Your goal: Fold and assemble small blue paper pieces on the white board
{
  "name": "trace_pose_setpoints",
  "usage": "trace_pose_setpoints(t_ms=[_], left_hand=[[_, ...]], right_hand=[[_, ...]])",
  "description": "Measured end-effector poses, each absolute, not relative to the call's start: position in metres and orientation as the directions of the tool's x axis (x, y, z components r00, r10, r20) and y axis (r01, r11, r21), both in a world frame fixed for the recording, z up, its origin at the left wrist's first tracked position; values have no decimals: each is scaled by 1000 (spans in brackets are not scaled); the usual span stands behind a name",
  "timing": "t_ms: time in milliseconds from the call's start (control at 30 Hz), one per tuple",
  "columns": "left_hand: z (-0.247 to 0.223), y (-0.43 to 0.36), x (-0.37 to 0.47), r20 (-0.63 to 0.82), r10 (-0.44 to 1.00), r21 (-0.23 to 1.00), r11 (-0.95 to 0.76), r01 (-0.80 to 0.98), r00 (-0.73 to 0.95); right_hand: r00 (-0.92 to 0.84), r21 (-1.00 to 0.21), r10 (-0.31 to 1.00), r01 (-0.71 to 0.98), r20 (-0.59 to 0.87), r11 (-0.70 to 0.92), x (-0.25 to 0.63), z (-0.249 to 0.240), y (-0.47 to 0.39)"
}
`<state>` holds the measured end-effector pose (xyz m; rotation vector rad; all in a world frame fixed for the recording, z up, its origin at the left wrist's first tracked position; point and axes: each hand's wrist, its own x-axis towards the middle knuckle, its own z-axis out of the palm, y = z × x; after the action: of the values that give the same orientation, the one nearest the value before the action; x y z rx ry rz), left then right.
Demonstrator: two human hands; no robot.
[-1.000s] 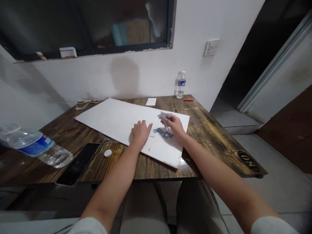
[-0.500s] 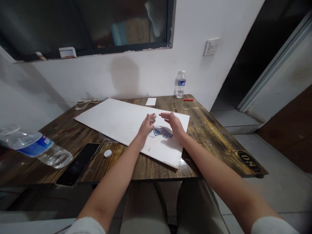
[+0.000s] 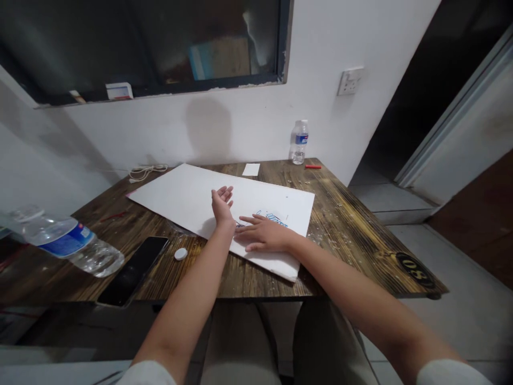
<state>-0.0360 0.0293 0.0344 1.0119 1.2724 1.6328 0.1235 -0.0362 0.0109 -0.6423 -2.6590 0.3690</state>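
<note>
A white board (image 3: 188, 192) lies flat across the dark wooden table. Near its right end is a cluster of small blue-outlined shapes (image 3: 276, 219); whether they are drawn marks or thin loose pieces I cannot make out. My right hand (image 3: 266, 234) is palm down, low over the board at the near side of the cluster, its fingers spread and covering part of it. My left hand (image 3: 222, 206) is raised just left of the cluster, palm turned up and inward, fingers loosely stretched with nothing visible in them.
A large water bottle (image 3: 72, 240), a black phone (image 3: 134, 272) and a white bottle cap (image 3: 180, 254) lie at left. Toward the wall are a cable (image 3: 146, 171), a paper square (image 3: 251, 169), a small bottle (image 3: 300, 144) and a red pen-like stick (image 3: 313, 167).
My hands faced each other above the cluster. The left has moved left and turned its palm up; the right has come down and left, palm down, partly hiding the blue shapes.
</note>
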Motion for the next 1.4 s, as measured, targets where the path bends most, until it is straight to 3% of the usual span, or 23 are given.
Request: trace_pose_setpoints(t_ms=[167,433,600,733,867,967,1067,1200,1400], left_hand=[[36,27,-33,133,916,979,-180,-92,-379],[31,29,-31,187,901,980,-201,6,-391],[12,35,-27,199,951,956,-135,259,-238],[7,27,-22,211,977,868,-193,457,13],[13,12,-17,57,929,559,-332,759,365],[15,3,-15,-29,869,401,-442,802,493],[13,2,-14,16,863,369,-475,799,506],[12,7,-15,124,866,335,-496,801,485],[20,6,-15,158,886,337,-464,819,437]], right_hand=[[-782,-294,571,501,248,814,127,5,-32],[-510,-281,816,769,273,574,138,5,-24],[-150,-430,913,845,379,318,144,14,-24],[84,-463,949,884,305,70,151,21,-25],[63,-558,961,824,268,101,150,21,-26],[-6,-716,937,643,350,272,144,14,-24],[-22,-833,916,407,400,374,137,5,-17],[72,-924,933,187,351,333,139,0,-9],[208,-926,938,317,278,204,157,11,-12]])
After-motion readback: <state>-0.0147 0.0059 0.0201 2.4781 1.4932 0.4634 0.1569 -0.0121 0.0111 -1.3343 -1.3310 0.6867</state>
